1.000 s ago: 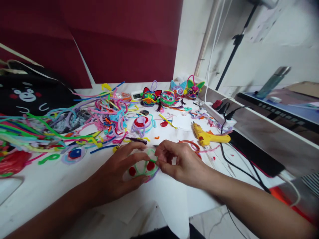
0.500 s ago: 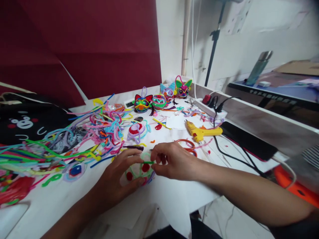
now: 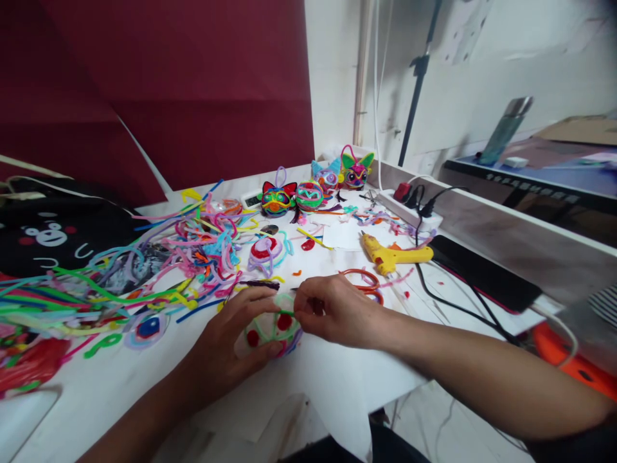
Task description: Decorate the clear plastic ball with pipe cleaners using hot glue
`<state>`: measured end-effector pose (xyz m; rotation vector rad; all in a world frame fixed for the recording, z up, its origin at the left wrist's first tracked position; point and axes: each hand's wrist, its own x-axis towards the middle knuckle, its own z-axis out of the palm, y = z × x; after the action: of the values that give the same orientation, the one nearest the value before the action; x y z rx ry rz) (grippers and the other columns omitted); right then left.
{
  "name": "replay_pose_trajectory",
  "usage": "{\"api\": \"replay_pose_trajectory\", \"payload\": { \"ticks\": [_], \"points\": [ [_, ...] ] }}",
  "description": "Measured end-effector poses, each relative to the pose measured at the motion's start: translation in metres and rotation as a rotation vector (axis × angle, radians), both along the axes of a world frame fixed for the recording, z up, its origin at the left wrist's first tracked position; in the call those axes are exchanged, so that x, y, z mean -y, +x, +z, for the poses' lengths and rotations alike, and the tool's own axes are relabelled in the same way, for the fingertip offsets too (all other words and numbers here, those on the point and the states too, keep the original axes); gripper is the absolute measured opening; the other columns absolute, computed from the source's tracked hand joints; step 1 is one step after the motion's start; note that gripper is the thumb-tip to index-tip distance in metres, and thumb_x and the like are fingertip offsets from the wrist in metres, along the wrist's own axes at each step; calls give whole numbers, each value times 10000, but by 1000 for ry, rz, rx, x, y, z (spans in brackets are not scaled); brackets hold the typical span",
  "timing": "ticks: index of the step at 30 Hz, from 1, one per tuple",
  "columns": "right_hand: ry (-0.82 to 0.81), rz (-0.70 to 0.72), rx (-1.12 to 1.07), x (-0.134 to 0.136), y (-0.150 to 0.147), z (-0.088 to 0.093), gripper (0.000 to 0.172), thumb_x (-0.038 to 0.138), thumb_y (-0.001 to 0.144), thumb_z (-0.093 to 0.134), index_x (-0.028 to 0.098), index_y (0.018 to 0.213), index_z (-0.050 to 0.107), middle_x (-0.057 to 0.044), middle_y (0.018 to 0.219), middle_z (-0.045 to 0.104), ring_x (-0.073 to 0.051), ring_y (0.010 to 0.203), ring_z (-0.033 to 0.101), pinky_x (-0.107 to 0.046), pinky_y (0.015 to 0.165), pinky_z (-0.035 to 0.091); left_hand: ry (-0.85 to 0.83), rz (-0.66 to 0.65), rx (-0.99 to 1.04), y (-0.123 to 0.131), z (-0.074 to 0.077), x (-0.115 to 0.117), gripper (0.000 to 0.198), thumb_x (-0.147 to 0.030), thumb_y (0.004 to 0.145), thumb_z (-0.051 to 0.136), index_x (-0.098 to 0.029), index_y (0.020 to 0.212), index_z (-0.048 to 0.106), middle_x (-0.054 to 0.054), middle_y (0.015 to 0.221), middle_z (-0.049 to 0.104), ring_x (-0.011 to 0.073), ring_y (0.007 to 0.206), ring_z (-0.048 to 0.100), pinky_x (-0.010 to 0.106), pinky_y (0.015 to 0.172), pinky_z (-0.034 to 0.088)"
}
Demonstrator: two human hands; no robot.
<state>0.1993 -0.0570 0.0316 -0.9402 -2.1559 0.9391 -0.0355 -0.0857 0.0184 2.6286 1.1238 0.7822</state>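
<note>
My left hand point(image 3: 224, 347) is wrapped round the left side of a ball point(image 3: 264, 328), fingers above and thumb below. Pale green pipe-cleaner lines and red round spots cover the ball, with purple along its lower right edge. At its upper right, my right hand point(image 3: 328, 312) pinches with thumb and forefinger close against the surface. A green pipe cleaner point(image 3: 286, 313) runs into those fingertips; its end is hidden behind them. Beyond the hands lies a red and lilac pipe-cleaner piece point(image 3: 266, 252). Orange-handled scissors point(image 3: 364, 280) rest just past my right hand.
A heap of pipe cleaners point(image 3: 207, 241) spreads across the left. Several decorated balls point(image 3: 277, 199) stand at the back. A yellow glue gun point(image 3: 395, 255), a black phone point(image 3: 484, 273) and a power strip point(image 3: 409, 212) with cables line the right side.
My right fingertips have closed in tighter at the ball's upper right, and less of the green strip shows between them. The left hand keeps its hold. The view has shifted slightly.
</note>
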Motion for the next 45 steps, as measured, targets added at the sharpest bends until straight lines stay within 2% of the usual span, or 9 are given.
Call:
{"api": "replay_pose_trajectory", "payload": {
  "ticks": [6,11,16,20,25,32,35,40,45],
  "points": [
    [-26,-54,-12,-1,0,0,69,88,728,619,157,717,617,52,612,558,-56,529,467,-174,501,323,-17,87,36,-2,-7,-2,445,-381,869,601,-269,1278,465,121,1267,602,292,1174,584,482,952,520],
    [-26,-63,-28,-4,2,0,89,77,736,591,159,702,601,57,594,542,-54,515,448,-173,489,320,-63,119,0,-3,-7,-9,449,-408,865,597,-247,1268,481,101,1245,630,265,1098,637,402,877,557],
    [22,-76,-12,-5,2,-2,83,86,744,579,157,709,604,50,612,553,-58,536,458,-178,510,329,-66,135,-54,0,-7,-12,425,-414,901,558,-243,1285,497,83,1283,622,243,1136,616,372,924,525],
    [94,-73,-1,-4,2,-3,88,84,752,564,159,729,604,38,644,579,-67,560,480,-188,534,335,203,155,-92,14,4,-9,372,-372,927,534,-215,1263,509,99,1220,647,250,1130,599,422,971,468],
    [137,-58,-9,-3,3,-2,97,82,758,555,164,755,607,27,680,595,-79,587,497,-202,568,348,615,99,-240,33,25,-6,183,-241,923,536,-180,1088,588,83,968,694,232,898,632,403,815,459],
    [139,-68,-63,-1,4,2,78,105,778,552,170,747,581,28,692,584,-81,596,499,-204,567,350,724,54,-329,38,29,-10,124,-150,930,493,-174,931,615,44,801,667,202,768,595,383,717,425],
    [85,-98,-103,-2,4,1,80,112,774,553,173,728,578,38,652,564,-77,569,481,-201,544,343,753,56,-325,42,31,-9,135,-135,928,486,-166,891,613,48,747,656,200,726,593,367,678,430],
    [-148,-119,-276,-6,-1,-4,57,134,754,553,170,719,580,46,626,544,-74,544,453,-196,508,330,804,126,-275,53,34,-6,94,-107,881,572,-162,806,588,37,656,646,186,628,578,334,610,419],
    [-351,-141,-433,-7,-7,-6,55,188,761,569,169,710,575,65,543,477,-69,481,368,-199,457,257,731,206,-214,59,32,-8,153,-116,898,537,-178,765,582,26,654,655,175,620,596,324,617,429]
  ]
}}
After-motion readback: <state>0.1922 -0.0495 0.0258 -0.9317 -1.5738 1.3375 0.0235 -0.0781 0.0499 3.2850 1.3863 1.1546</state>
